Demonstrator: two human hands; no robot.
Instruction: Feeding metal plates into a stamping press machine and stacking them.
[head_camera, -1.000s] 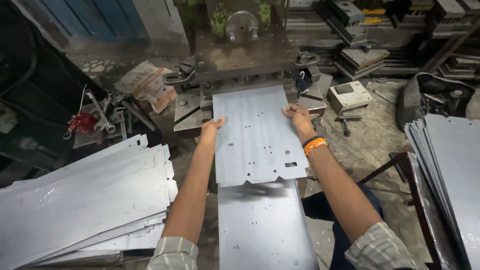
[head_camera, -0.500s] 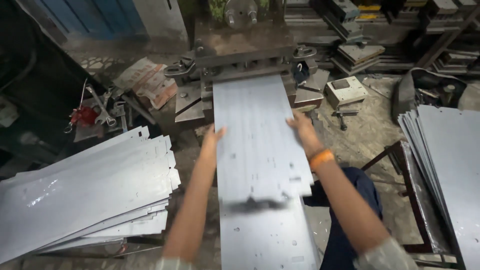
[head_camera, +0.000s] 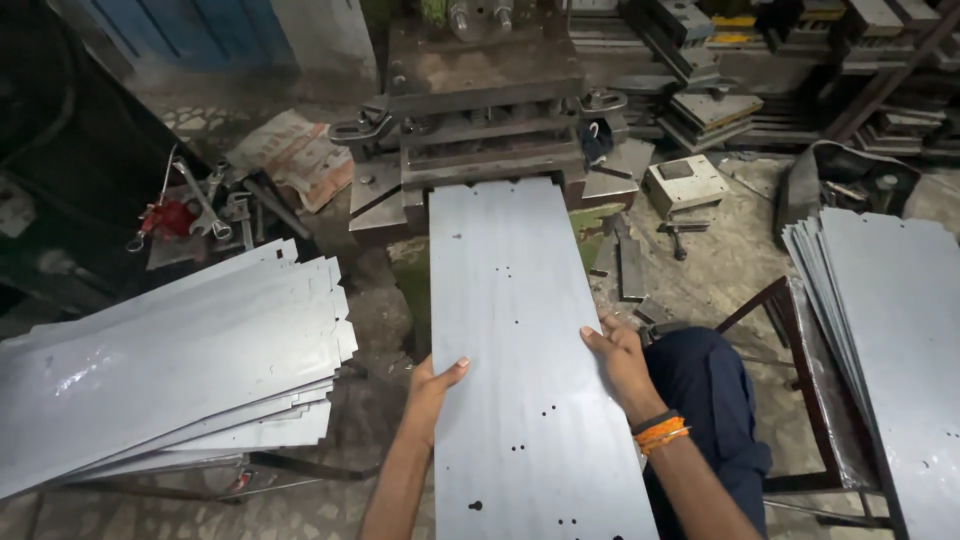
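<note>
Gripping the metal sheet (head_camera: 520, 340), both hands, amid a dim, perhaps concrete-floored workshop (head_camera: 720, 250).

A metal workshop is showing itself here: a heavy press machine (head_camera: 487, 95) is standing amid stacked steel sheets (head_camera: 170, 360), scattered spanners (head_camera: 205, 205) and grimy floor.

sheet (head_camera: 520, 340) at centre, far end at 12 o'clock under the press (head_camera: 485, 95) | left hand (head_camera: 432, 385) on its 9 o'clock edge | right hand (head_camera: 618, 358) on its 3 o'clock edge | sheet stack (head_camera: 170, 350) at 9 o'clock | second stack (head_camera: 890, 330) at 3 o'clock | wrenches (head_camera: 205, 205) at 10 o'clock
</note>
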